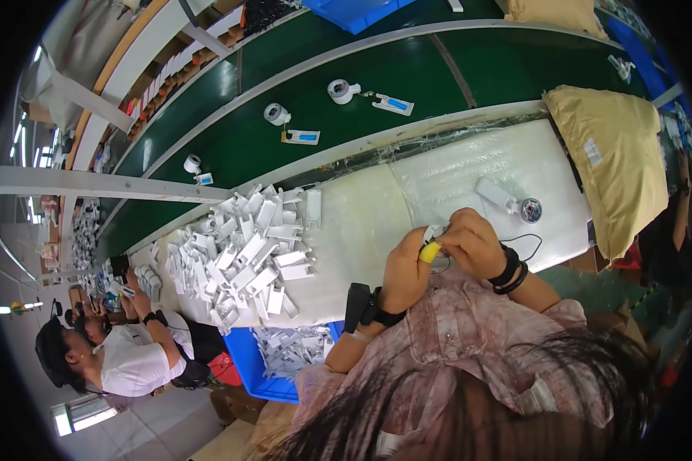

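My left hand [404,270] and my right hand [473,242] meet in front of my chest, fingers closed. Between them is a small white part [434,230], mostly covered by the fingers. Something yellow [430,252] shows at my left thumb; I cannot tell whether it is worn or held. A thin dark cable [532,240] lies on the table by my right wrist. Beyond my right hand rests a white device with a round dark end [530,210]. To the left of my hands spreads a heap of white plastic housings [246,253].
A green conveyor belt [438,123] carries several round white units with blue parts. At right lies a brown paper package [611,165]. Below the heap stands a blue bin [255,369] of white pieces. A co-worker [142,357] handles parts at far left. The table [354,230] has a pale covering.
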### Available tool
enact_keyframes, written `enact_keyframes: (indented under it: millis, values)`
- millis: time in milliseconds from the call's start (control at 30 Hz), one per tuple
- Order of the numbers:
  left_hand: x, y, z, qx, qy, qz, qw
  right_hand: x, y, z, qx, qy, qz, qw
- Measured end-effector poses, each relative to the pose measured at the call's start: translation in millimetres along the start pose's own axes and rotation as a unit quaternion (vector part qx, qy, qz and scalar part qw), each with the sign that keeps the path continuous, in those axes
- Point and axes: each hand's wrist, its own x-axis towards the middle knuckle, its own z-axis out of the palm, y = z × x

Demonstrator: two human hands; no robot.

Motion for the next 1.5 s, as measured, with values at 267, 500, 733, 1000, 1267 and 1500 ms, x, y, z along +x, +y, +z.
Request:
enact_keyframes:
  millis: [267, 500, 733, 1000, 1267, 1500]
  values:
    - [2.1, -4.5, -1.8, 0.019, 0.027, 0.009, 0.999, 4.6, 2.3, 15.5, -0.011, 0.054, 0.007, 0.998]
    - [32.2, -51.1, -26.0, -0.145, 0.024, -0.082, 0.986, 33.9, 29.9, 23.7, -0.048, -0.032, 0.031, 0.998]
    - [145.4, -243.3, -158.3, 0.131, 0.181, -0.018, 0.975, 79.6, 119.9, -18.7, 0.007, 0.036, 0.18, 0.983]
    - [265.3, -292.4, -263.1, 0.335, 0.356, -0.335, 0.805, 91.6, 272.8, -45.1, -0.114, 0.086, 0.309, 0.94]
    - [307.2, -275.3, -274.8, 0.293, 0.267, -0.358, 0.845, 76.7, 268.7, -23.5, -0.131, 0.159, 0.281, 0.938]
    - [285.1, -243.6, -261.5, 0.151, 0.244, -0.269, 0.919, 45.6, 199.9, 11.9, 0.056, 0.056, 0.339, 0.938]
